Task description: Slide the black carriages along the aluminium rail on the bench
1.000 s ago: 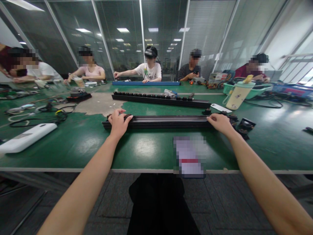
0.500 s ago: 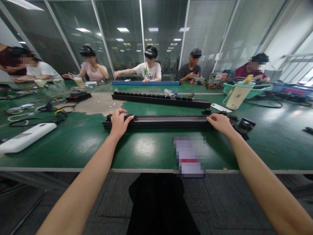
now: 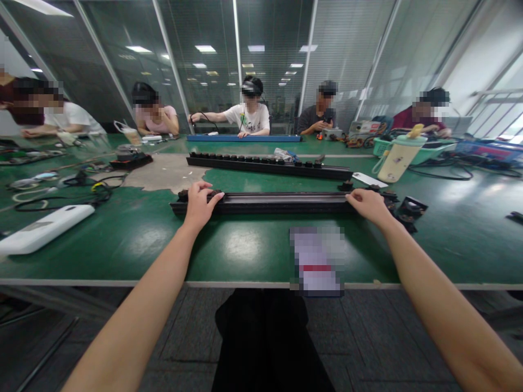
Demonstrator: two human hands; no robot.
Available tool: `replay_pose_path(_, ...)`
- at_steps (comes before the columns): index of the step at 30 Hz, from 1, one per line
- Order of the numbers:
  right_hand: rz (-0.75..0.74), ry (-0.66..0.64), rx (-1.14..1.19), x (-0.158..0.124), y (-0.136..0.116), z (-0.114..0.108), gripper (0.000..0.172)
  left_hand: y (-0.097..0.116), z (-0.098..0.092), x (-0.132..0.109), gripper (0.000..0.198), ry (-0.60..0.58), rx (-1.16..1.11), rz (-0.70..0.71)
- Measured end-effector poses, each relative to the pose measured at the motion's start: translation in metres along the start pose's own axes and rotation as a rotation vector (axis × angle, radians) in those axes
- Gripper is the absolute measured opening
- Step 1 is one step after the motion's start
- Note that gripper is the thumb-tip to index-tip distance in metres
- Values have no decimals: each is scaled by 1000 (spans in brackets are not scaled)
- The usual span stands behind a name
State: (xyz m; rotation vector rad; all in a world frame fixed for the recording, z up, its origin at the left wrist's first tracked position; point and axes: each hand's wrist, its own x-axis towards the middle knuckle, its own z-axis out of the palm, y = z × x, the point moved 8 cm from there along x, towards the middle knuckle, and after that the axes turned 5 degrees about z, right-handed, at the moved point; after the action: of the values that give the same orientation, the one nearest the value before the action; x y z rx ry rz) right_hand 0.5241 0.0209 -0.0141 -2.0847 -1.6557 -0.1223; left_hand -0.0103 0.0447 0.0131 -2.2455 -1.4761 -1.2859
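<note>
Seen from a head camera, looking down over a green tabletop (image 3: 122, 239). Long black rail (image 3: 278, 202) lying flat, parallel to the near edge, roughly centred across the tabletop. Left hand (image 3: 198, 204) resting palm-down on the rail's left end, fingers curled over its top and touching small black parts seated there. Right hand (image 3: 369, 204) set on the rail's right end, fingers bent over it; how firmly either hand grips cannot be told. Hands well apart, one at each end. Loose black parts (image 3: 411, 211) clustered just beside the right hand. Blurred paper (image 3: 317, 261) at the near edge, between the arms. Second black rail (image 3: 269, 165) further back, parallel to the first, with a blue rail (image 3: 244, 139) beyond it. White flat case (image 3: 43, 230) towards the left edge, cream bottle (image 3: 398, 157) towards the right. Other people seated along the far edge.
</note>
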Motion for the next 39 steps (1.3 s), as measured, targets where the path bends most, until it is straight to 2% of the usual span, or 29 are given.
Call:
replay_pose_path(8,5,-1,-3,-1,-2,-1,34,7,-4,-1,31,-1,-5,13)
replay_pose_path(17,6,-3,-1,0,0,0,33,5,-4,-1,22,-18,20,30)
replay_pose_path(26,7,2,5,-2,-2,-2,33,9,-2,-1,22,-29,24,58)
replay_pose_path(39,-5,9,-3,0,-1,-1,34,9,-2,-1,21,-16,34,28)
